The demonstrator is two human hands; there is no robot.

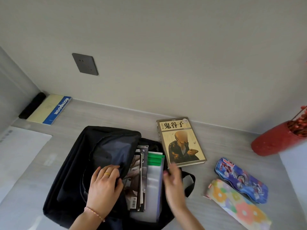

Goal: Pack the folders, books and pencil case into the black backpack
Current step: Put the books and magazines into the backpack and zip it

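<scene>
Nearest the camera, two bare forearms reach in from the bottom edge. The left hand point(104, 185), with a gold ring on one finger and a braided cord at the wrist, is curled closed on the dark flap of the black backpack point(73, 176), holding the main compartment open. The right hand point(172, 178) is blurred; it is open with the fingers spread loosely, at the right edge of the bag's opening beside the clear folders, and grips nothing that can be seen.

The backpack lies flat on the grey table point(207, 146), mouth open to the right. Inside it stand several magazines or thin books point(138, 185) and, just right of them, clear plastic folders point(154, 188) with green tabs at the top.

To the right, well clear of the bag, a flowered pencil case point(237, 205) lies on the table with a blue pencil case point(241, 180) touching its far side.

Beyond the right hand, a yellow book point(181, 141) with black characters lies flat, just beside the backpack's far right corner.

Further back, a red vase point(274, 140) with red sprigs stands at the right edge. At the far left, against the wall, lie a blue and cream notebook point(49, 109) and a black bar-shaped object point(32, 105) beside it. A dark wall socket point(85, 64) sits on the wall above.
</scene>
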